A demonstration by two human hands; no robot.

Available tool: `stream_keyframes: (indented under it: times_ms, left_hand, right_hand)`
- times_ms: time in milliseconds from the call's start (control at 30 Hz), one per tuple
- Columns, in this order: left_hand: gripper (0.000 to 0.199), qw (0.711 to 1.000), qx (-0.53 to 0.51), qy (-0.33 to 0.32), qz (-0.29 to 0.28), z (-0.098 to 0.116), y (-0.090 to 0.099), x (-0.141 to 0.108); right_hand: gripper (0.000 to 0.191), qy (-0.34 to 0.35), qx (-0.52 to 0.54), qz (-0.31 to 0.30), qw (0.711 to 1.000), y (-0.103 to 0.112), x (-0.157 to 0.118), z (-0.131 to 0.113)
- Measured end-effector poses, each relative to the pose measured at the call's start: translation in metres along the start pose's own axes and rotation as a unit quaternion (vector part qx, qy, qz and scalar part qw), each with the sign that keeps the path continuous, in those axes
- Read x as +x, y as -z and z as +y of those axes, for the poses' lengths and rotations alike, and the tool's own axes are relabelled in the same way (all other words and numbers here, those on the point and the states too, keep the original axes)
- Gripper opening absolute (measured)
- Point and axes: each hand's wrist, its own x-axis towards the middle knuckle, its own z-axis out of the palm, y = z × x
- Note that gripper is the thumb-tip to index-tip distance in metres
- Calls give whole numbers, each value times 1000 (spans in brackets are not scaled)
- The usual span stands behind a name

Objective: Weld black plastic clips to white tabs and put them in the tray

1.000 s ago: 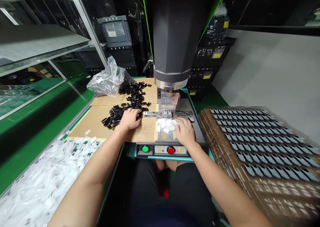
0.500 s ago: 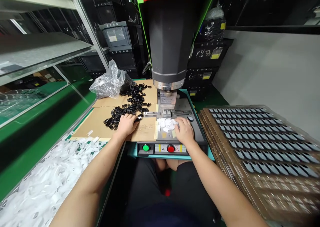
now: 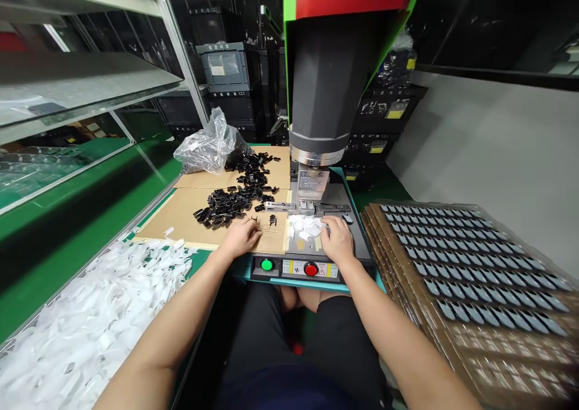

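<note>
1. Across the far side of the room we see dark stacked crates (image 3: 230,66), a metal shelf (image 3: 90,84) at the far left and a pale wall (image 3: 479,138) on the right.
2. Before us, in the head view, a desk (image 3: 242,271) with a teal edge carries a dark press (image 3: 321,84) with green and red trim. Below its head sit a clear labelled block (image 3: 312,186) and a metal fixture (image 3: 306,206).
3. To the left of the fixture, cardboard (image 3: 163,223) bears a loose heap of black clips (image 3: 230,205), with a clear plastic bag (image 3: 210,141) beyond them.
4. Our left hand (image 3: 240,236) is low over the cardboard, just nearer to us than the heap, its fingers bent. A tiny dark bit shows by the fingertips, but we can't make out whether the grip is closed on it. One lone black clip (image 3: 272,220) stands just to the right, apart from the heap.
5. Our right hand (image 3: 337,239) is at the right edge of some small white pieces (image 3: 309,225), in front of the fixture. Its fingers curve loosely, and we can't say whether this grip has hold of any piece.
6. Past those fingers, to the far right, lies a single grey-and-black part (image 3: 347,218).
7. On the near front panel we have a green button (image 3: 266,264) on the left and a red button (image 3: 310,269) on the right.
8. At the near left spreads a big pile of white plastic parts (image 3: 99,313); on the right, stacked trays (image 3: 393,277) hold rows of grey-and-black parts (image 3: 470,259).
</note>
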Motion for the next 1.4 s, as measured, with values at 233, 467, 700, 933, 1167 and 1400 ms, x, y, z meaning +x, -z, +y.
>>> stream_keyframes:
  times_ms: [233,467,700,933,1167,1400]
  left_hand:
    - [32,985,-89,97,109,-8,-14,-1]
    - [30,989,-53,103,94,-8,-18,5]
    - [21,990,-11,117,74,-8,-18,8]
    - [20,991,6,115,72,0,-18,7]
    - [19,991,14,107,80,3,-18,5]
    - [18,991,4,106,77,2,-17,6]
  right_hand:
    - [37,116,-2,-114,987,-18,36,-47]
    - [38,223,-74,-284,930,-71,88,-94]
    - [19,222,-97,-298,923,-73,91,-92]
    - [32,182,-36,-262,947,-62,70,-90]
    - [41,183,-23,-264,947,-76,66,-106]
    - [24,194,-70,-296,932,-84,74,-111]
